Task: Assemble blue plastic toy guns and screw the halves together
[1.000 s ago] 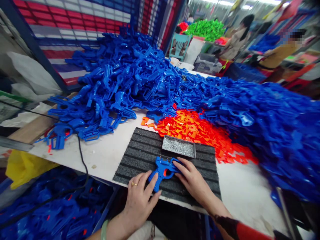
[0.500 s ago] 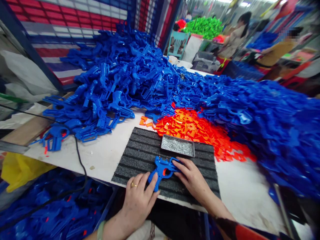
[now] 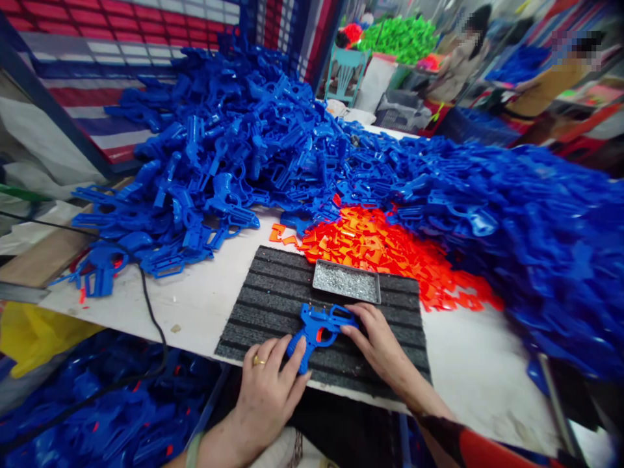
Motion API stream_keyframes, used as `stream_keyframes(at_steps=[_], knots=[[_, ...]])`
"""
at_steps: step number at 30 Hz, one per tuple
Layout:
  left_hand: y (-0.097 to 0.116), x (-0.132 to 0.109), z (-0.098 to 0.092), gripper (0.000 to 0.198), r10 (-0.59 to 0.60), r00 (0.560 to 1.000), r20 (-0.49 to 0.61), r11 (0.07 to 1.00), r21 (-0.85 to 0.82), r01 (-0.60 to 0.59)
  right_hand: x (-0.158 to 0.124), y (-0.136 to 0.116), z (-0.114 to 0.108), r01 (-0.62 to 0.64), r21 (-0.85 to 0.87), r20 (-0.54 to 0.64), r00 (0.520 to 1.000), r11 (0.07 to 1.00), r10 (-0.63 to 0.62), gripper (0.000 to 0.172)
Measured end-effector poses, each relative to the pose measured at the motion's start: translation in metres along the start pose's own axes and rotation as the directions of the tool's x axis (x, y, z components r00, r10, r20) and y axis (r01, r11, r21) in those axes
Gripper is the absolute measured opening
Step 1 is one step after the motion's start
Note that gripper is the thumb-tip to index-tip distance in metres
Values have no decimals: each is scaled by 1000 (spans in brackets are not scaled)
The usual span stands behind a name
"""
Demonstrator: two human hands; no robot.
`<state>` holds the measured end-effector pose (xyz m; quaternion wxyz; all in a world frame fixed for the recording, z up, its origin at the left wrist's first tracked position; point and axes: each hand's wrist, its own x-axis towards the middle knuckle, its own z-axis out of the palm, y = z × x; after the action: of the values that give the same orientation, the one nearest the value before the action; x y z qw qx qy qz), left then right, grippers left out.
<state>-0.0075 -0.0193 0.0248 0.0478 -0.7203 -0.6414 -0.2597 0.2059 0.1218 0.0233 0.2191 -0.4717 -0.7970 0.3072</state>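
Observation:
A blue plastic toy gun with an orange trigger lies on a dark ribbed mat at the table's near edge. My left hand, with a ring on one finger, rests on the mat and its fingers press on the gun's grip. My right hand lies over the gun's barrel end, fingers curled on it. Just behind the gun sits a shallow metal tray filled with small silvery screws.
A heap of orange plastic parts lies behind the tray. Huge piles of blue gun shells cover the white table and spread right. A black cable hangs over the left edge. More blue parts fill a bin below. Other people sit far back right.
Both hands stay on the toy gun with only slight finger shifts. The view has tilted a little, so everything sits slightly higher in the frame.

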Motion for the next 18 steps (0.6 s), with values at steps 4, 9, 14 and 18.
stream_keyframes(at_steps=[4, 9, 14, 18], knots=[[-1, -1, 2, 38, 13, 1000, 1, 1000, 27, -13, 3, -5, -3, -34, 46, 31, 999, 998, 33, 33], [1, -2, 4, 36, -27, 999, -29, 1000, 2, 27, 6, -11, -6, -68, 47, 36, 997, 997, 66, 26], [-3, -7, -1, 39, -60, 996, 58, 983, -172, 70, 4, -17, -16, -322, 257, 253, 932, 911, 258, 31], [-10, -7, -2, 42, -151, 979, 137, 938, -294, 185, -6, -20, -19, -441, 466, 374, 884, 767, 281, 31]])
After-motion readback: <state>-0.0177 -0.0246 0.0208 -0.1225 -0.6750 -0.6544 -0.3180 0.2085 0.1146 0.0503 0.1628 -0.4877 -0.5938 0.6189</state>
